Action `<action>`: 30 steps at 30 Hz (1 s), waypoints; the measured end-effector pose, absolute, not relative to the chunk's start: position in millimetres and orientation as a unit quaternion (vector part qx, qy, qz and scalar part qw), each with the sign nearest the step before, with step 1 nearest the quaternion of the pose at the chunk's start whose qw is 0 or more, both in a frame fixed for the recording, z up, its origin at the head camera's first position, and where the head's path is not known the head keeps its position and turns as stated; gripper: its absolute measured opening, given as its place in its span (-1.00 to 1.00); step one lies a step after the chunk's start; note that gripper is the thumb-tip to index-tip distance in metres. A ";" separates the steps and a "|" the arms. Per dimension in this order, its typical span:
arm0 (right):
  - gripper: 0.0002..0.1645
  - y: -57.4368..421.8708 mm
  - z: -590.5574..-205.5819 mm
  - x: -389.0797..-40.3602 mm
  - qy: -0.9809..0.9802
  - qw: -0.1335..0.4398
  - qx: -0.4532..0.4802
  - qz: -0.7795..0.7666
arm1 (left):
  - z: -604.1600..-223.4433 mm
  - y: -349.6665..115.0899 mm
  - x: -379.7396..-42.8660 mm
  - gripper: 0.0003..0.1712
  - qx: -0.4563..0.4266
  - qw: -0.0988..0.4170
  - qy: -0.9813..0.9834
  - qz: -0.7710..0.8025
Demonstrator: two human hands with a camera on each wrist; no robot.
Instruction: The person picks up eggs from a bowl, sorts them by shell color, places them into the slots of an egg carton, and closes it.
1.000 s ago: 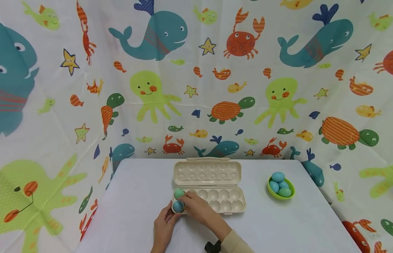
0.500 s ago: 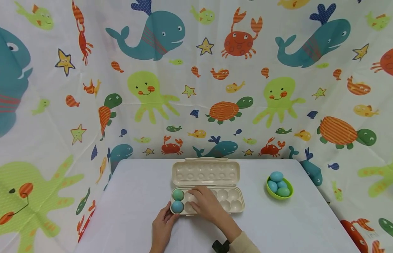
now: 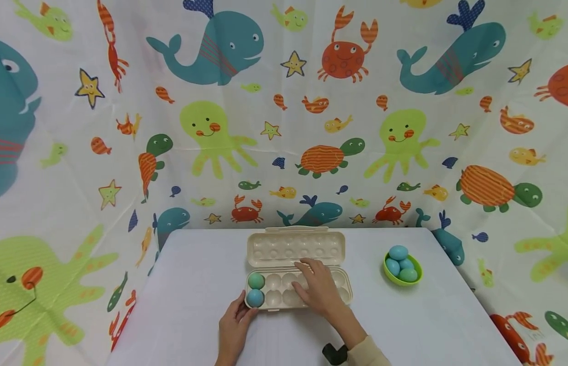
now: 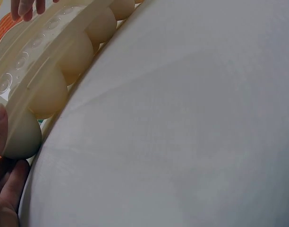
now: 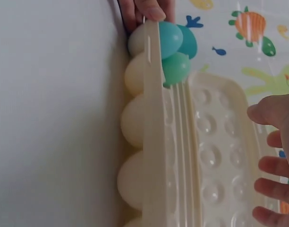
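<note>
A cream egg carton lies with its lid folded back on the white table. In its left column a green egg sits behind a blue egg. My left hand grips the carton's front left corner, thumb on the rim and fingers against the outside, as the left wrist view shows. Over the right half of the carton hovers my right hand, holding nothing. Its fingers are spread and loosely bent in the right wrist view, and it hides some of the carton's cups.
To the right stands a lime green bowl heaped with several blue and green eggs. A dark device is on the right wrist. Behind the table hangs a cloth printed with sea animals.
My right hand has let go of the green egg, which now sits in the back left cup, and has moved right across the carton. The left hand keeps its grip.
</note>
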State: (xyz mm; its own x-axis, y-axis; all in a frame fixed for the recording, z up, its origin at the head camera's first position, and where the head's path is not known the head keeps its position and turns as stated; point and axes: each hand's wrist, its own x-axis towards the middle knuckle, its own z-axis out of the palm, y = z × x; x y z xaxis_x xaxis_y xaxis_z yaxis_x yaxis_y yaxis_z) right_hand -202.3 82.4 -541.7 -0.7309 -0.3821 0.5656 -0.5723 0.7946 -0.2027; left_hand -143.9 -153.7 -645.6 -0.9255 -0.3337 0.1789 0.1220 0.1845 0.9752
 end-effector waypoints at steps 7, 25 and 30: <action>-0.41 104.1 -538.4 -209.5 -0.909 0.282 0.249 0.179 | -645.4 -155.2 -145.9 -0.29 0.063 0.185 -0.744 -0.638; -0.39 171.7 -527.7 -224.6 -0.930 0.278 0.149 0.187 | -645.0 -156.4 -150.5 -0.29 0.055 0.184 -0.746 -0.638; -0.40 193.3 -526.7 -229.6 -0.936 0.276 0.118 0.183 | -645.4 -156.5 -149.6 -0.29 0.056 0.183 -0.750 -0.633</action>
State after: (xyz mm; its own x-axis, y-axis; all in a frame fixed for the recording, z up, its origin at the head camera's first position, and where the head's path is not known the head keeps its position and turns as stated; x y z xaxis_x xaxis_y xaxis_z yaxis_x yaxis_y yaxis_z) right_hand -229.6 193.3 -526.7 -0.8201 -0.1198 0.5595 -0.3218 0.9051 -0.2779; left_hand -149.6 -156.5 -645.4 -0.9265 -0.3160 0.2045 0.1487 0.1919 0.9701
